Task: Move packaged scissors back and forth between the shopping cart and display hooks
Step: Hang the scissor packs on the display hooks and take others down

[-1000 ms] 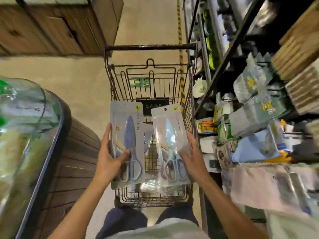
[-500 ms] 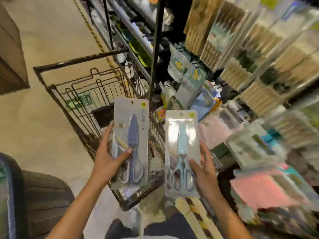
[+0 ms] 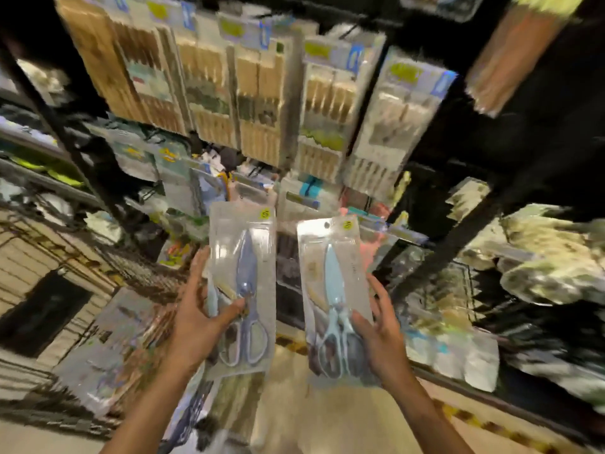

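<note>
I hold two packaged scissors upright in front of the display rack. My left hand grips the pack with blue-grey scissors, thumb across its front. My right hand grips the pack with light blue scissors, thumb on the handles. Each pack is a clear sleeve with a yellow sticker near its top. The wire shopping cart shows blurred at the lower left, with more packs lying in it. Any display hooks are lost among the hanging goods behind the packs.
Rows of hanging packs of wooden utensils fill the rack above. Black shelf uprights stand to the right and left. Blurred packaged goods crowd the right shelves. Beige floor with a yellow-black stripe lies below.
The view has swung right, from the cart to the display rack. Both hands have carried their scissor packs away from the cart and up toward the hanging goods.
</note>
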A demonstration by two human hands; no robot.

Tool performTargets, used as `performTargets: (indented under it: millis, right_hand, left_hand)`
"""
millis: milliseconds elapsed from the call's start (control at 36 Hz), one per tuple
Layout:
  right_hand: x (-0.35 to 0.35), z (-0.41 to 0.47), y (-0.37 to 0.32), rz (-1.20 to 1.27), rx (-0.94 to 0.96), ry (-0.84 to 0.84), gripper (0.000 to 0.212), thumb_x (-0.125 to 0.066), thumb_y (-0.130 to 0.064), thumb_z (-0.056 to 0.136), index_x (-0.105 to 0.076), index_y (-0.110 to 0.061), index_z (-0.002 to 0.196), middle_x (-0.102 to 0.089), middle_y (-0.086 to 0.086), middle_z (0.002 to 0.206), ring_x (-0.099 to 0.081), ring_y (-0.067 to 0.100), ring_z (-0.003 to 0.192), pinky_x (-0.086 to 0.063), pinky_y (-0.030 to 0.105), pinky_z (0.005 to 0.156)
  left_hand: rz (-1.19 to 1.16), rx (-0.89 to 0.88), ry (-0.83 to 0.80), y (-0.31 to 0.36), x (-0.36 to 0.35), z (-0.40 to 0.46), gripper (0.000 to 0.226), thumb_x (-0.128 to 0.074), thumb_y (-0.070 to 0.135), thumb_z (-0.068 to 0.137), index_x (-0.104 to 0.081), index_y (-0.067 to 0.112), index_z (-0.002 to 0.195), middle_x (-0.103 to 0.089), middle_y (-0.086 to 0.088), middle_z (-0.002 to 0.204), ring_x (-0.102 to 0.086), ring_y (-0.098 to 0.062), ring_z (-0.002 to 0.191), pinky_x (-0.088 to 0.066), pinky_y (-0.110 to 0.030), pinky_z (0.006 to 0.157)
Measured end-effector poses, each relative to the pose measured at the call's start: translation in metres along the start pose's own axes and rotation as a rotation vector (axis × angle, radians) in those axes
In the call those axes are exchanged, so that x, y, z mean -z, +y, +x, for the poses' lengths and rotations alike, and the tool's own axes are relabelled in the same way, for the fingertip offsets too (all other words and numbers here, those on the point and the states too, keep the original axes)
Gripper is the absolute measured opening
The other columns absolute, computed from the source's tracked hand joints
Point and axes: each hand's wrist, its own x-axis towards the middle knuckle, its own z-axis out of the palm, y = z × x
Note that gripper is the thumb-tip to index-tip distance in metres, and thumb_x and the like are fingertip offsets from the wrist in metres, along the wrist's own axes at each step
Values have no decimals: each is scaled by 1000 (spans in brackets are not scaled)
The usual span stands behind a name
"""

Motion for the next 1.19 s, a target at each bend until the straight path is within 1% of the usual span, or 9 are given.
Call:
performTargets:
  millis: [111, 250, 417, 528, 583, 667, 861, 1083, 1194]
  right_hand:
    - [74, -25, -5, -14, 42, 126, 66, -62, -2, 97, -35, -25, 153, -53, -17, 138, -61, -12, 111, -54, 12, 79]
    - [167, -64, -10, 29, 102, 269, 64, -55, 7, 97, -36, -20, 151, -49, -12, 146, -57, -8, 121, -52, 12, 86]
    - [266, -114, -8, 71, 163, 405, 67, -56, 6, 98, -37, -29, 152, -49, -6, 152, -48, 17, 140, -48, 47, 109]
    - [316, -142, -11, 109, 196, 504, 66, -57, 3, 99, -42, -40, 146, -58, -17, 141, -59, 12, 129, -59, 35, 94]
    - [335, -153, -12, 129, 193, 540, 66, -59, 0, 99, -43, -45, 145, -57, -15, 143, -57, 15, 131, -58, 41, 96]
    - [360, -163, -16, 134, 201, 578, 67, -59, -2, 99, -44, -49, 144, -53, -11, 148, -55, 18, 134, -53, 54, 101]
    - [388, -169, -35, 156, 236, 661, 64, -61, -6, 99, -42, -47, 146, -57, -22, 140, -60, 10, 126, -57, 48, 97]
    - [408, -153, -65, 139, 296, 758, 67, -61, -2, 98, -42, -46, 145, -62, -28, 129, -64, 9, 121, -59, 39, 92]
    - [425, -142, -80, 120, 337, 785, 66, -62, -4, 97, -44, -49, 142, -61, -28, 130, -63, 8, 121, -60, 39, 92]
  left_hand:
    - [34, -73, -116, 23, -73, -4, 98, -87, 27, 77, -30, 49, 154, -36, 18, 160, -38, -15, 148, -38, -54, 117]
    - [-2, -144, -237, 62, -169, -36, 92, -82, 22, 78, -32, 51, 150, -35, 43, 149, -34, 13, 141, -36, -40, 118]
    - [-71, -211, -424, 102, -264, -82, 95, -83, 24, 80, -28, 51, 153, -35, 22, 159, -38, -11, 147, -42, -55, 113]
    - [-98, -230, -495, 129, -316, -114, 98, -83, 26, 78, -27, 50, 154, -39, 20, 158, -42, -7, 144, -40, -50, 116]
    - [-86, -248, -516, 139, -335, -125, 98, -84, 21, 78, -27, 49, 154, -43, 19, 156, -46, -6, 141, -42, -48, 115]
    - [-61, -283, -547, 153, -359, -135, 98, -83, 16, 79, -29, 49, 153, -43, 23, 154, -50, -1, 136, -45, -38, 113]
    - [-90, -355, -619, 186, -395, -137, 100, -83, 11, 78, -30, 49, 153, -51, 31, 144, -58, 6, 123, -50, -9, 93]
    - [-139, -432, -658, 220, -426, -110, 100, -83, 13, 80, -28, 52, 153, -46, 23, 152, -51, -5, 136, -47, -48, 111]
    - [-157, -478, -677, 240, -443, -95, 98, -83, 15, 81, -28, 61, 149, -46, 17, 153, -52, -8, 135, -45, -51, 112]
